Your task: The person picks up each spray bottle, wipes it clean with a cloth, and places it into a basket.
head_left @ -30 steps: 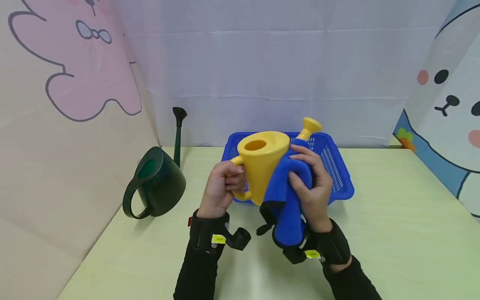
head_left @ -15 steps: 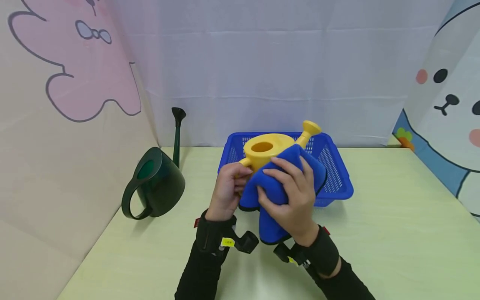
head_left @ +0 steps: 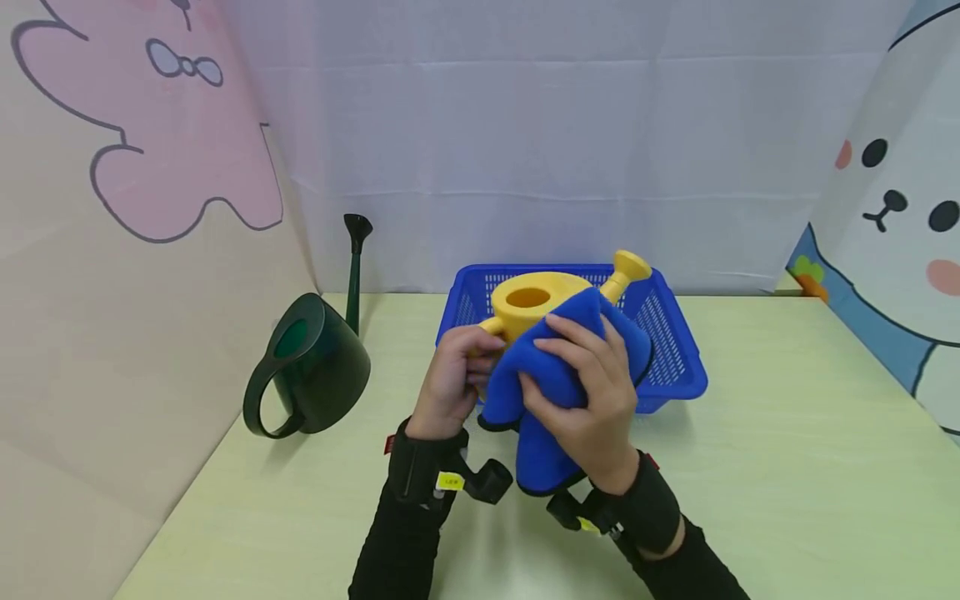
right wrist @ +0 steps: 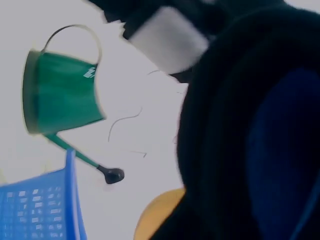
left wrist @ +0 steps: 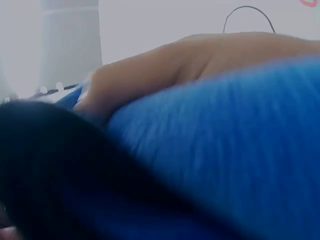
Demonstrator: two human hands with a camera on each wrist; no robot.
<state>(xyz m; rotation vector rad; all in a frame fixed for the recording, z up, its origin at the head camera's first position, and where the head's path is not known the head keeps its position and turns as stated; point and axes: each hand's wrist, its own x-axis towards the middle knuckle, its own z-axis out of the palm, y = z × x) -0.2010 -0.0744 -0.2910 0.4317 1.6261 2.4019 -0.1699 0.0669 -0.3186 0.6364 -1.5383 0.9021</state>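
Observation:
A yellow watering can [head_left: 551, 285] is held in front of the blue basket, its spout pointing to the back right. My left hand [head_left: 454, 379] grips its handle, fingers curled round it. With my right hand [head_left: 588, 392] I hold a blue cloth [head_left: 547, 375] with a dark edge against the can's side; it covers most of the body. In the left wrist view the cloth [left wrist: 225, 140] fills much of the picture, the other hand [left wrist: 165, 70] behind it. Dark folds block much of the right wrist view, where a bit of the yellow can [right wrist: 159, 210] shows.
A blue perforated basket [head_left: 678, 367] stands on the table behind the yellow can. To the left is a dark green watering can [head_left: 326, 375], its long spout rising at the back. Printed cloth walls [head_left: 480, 133] close off the back and sides of the pale table [head_left: 787, 467].
The yellow can has come lower and tilted slightly. My right hand has moved left with the cloth, from near the spout onto the can's body, with little movement in the last half second.

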